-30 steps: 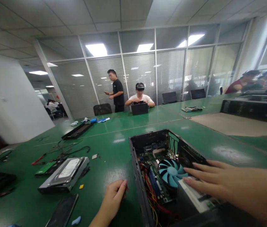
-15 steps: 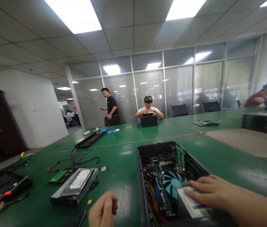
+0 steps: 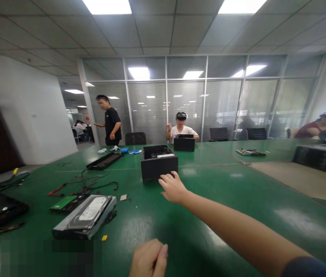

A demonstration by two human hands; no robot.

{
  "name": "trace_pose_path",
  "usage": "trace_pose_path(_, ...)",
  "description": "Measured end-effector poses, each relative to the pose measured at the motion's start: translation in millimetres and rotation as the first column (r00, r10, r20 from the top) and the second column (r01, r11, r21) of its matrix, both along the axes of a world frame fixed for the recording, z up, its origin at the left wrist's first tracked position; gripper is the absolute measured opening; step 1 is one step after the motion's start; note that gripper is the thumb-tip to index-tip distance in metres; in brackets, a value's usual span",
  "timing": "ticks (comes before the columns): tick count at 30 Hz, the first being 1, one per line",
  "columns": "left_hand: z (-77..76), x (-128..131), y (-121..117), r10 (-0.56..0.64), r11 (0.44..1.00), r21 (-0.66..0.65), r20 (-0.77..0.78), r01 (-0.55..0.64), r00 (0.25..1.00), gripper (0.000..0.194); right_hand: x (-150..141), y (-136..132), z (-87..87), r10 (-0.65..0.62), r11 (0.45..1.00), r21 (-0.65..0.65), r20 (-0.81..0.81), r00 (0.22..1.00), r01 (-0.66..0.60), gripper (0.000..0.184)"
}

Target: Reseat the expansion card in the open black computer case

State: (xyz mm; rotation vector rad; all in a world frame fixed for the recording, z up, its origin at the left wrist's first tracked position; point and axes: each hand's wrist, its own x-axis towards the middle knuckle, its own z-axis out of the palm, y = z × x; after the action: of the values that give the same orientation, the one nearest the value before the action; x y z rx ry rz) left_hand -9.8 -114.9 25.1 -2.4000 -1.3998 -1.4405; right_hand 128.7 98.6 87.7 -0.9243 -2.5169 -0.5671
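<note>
My right arm stretches across the green table (image 3: 209, 177), and my right hand (image 3: 173, 187) is at the near lower right corner of a black computer case (image 3: 159, 169). Its fingers are extended against or just beside the case wall; I cannot tell whether they touch. The case lies open side up, with a pale label and dark parts just visible inside. Low in the view, my left hand (image 3: 149, 258) is closed in a loose fist above the table, its palm hidden. Left of it lies a small yellow piece (image 3: 104, 238).
At left lie a hard drive in a metal bracket (image 3: 86, 215), a green circuit board (image 3: 64, 202), cables (image 3: 93, 188) and a black panel (image 3: 105, 161). A person sits opposite behind another case (image 3: 184, 143); one stands at back left (image 3: 112, 123). A circuit board (image 3: 251, 152) lies far right.
The computer case has slid away from me, toward the far side of the table. My right hand has moved forward with it. My left hand has shifted slightly right, still curled.
</note>
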Motion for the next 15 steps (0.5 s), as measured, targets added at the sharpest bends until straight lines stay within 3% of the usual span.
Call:
trace_pose_path(3,2.9,1,0,-0.024,1.0,-0.015,-0.065,0.023,0.998,0.044,-5,-11,-13.9,-0.004,0.998,-0.058,-0.001,1.0,0.004,0.045)
trace_pose_path(7,19.0,5,-8,-0.048,0.994,-0.107,-0.117,0.035,0.992,0.042,31,-9,-10.7,-0.125,0.991,-0.057,-0.083,0.989,0.121,0.057)
trace_pose_path(11,25.5,8,-9,-0.054,0.993,-0.113,-0.128,0.039,0.99,0.042,95,0,18.1,-0.328,0.943,0.016,-0.127,0.936,0.333,0.065)
trace_pose_path(15,23.1,7,-5,-0.037,0.991,-0.133,-0.134,0.019,0.99,0.043,188,4,57.6,-0.608,0.79,0.02,-0.1,0.787,0.613,0.07)
